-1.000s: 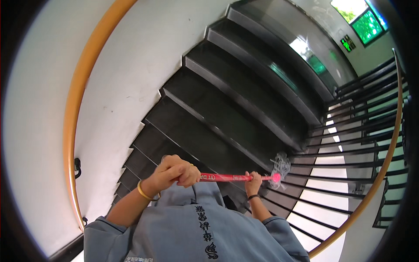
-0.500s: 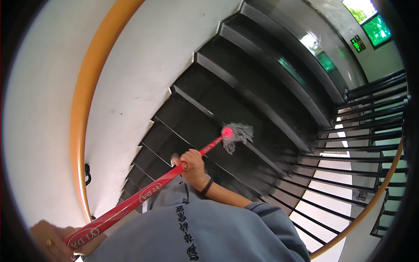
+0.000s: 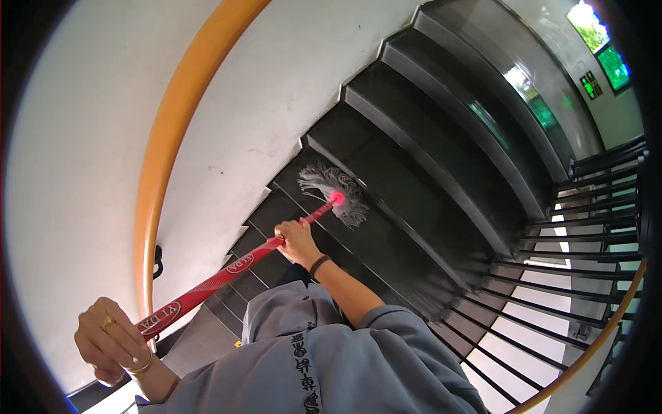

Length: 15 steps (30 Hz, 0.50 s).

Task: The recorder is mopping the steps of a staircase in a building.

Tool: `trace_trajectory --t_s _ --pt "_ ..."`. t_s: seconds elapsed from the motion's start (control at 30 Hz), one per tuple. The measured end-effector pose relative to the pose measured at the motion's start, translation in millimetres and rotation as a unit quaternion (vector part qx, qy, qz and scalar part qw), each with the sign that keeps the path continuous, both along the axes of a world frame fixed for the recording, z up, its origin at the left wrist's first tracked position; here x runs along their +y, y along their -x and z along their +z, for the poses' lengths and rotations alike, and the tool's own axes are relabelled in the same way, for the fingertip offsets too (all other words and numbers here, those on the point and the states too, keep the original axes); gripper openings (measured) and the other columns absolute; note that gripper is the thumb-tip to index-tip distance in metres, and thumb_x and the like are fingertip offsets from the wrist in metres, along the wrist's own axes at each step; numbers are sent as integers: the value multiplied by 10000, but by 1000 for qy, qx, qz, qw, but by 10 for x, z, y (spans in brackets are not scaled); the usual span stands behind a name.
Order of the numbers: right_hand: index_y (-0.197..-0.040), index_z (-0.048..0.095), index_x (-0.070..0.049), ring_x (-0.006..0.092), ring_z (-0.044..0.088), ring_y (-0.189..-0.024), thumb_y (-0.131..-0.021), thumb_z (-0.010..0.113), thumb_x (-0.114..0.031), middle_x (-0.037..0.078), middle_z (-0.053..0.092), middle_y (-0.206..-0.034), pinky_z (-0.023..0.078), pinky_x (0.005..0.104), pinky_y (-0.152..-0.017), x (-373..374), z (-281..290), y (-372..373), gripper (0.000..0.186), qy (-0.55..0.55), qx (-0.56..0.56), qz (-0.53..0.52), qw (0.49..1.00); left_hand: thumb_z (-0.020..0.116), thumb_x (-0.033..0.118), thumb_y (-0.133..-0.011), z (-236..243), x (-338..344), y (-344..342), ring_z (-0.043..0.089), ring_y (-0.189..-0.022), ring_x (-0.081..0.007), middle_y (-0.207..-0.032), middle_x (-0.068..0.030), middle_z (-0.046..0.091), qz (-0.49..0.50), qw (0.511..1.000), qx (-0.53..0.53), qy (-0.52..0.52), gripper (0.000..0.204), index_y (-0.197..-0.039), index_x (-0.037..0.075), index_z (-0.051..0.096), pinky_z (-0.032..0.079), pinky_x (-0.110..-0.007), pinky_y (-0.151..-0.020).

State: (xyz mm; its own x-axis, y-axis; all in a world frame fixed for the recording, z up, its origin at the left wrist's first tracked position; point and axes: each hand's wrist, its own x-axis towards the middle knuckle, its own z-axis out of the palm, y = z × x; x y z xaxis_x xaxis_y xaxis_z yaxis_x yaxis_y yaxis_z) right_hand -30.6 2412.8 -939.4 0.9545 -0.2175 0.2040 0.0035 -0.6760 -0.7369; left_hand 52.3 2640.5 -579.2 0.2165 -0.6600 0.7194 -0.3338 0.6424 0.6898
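A mop with a red handle slants across the view from lower left to the middle. My left hand, with a ring and a bracelet, is closed round its upper end at the lower left. Farther down the handle, my right hand grips it, a dark band on the wrist. Beyond that hand, a pink socket joins the handle to the grey string mop head. The strands lie spread on a dark stair tread, close to the foot of a riser.
Curved dark stairs rise toward the upper right. A white wall with a wooden handrail runs along the left. Black railing bars with another wooden rail border the right side. Green-tinted window panes show at upper right.
The mop head has swept left along the tread toward the wall, its strands now fanned wider. My left hand has risen and come farther into view; both hands keep hold of the handle.
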Motion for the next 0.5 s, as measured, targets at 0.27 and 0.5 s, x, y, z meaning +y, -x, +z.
trace_trajectory --t_s 0.27,0.5 --pt "-636 532 -136 264 568 -704 -770 683 -321 42 534 -650 405 405 -710 -446 -230 1906 274 57 59 -157 984 561 132 -860 -835 -521 623 425 -312 -108 -389 8 421 -47 954 295 -32 343 -558 121 400 405 -257 -317" --pt "-647 546 -109 293 551 -733 -736 738 -305 58 536 -674 382 432 -696 -691 -977 3963 289 49 204 -436 875 517 49 -758 -1760 -1508 1479 478 -523 -222 -549 -85 481 -211 895 282 -274 222 -570 -5 412 445 -359 -588"
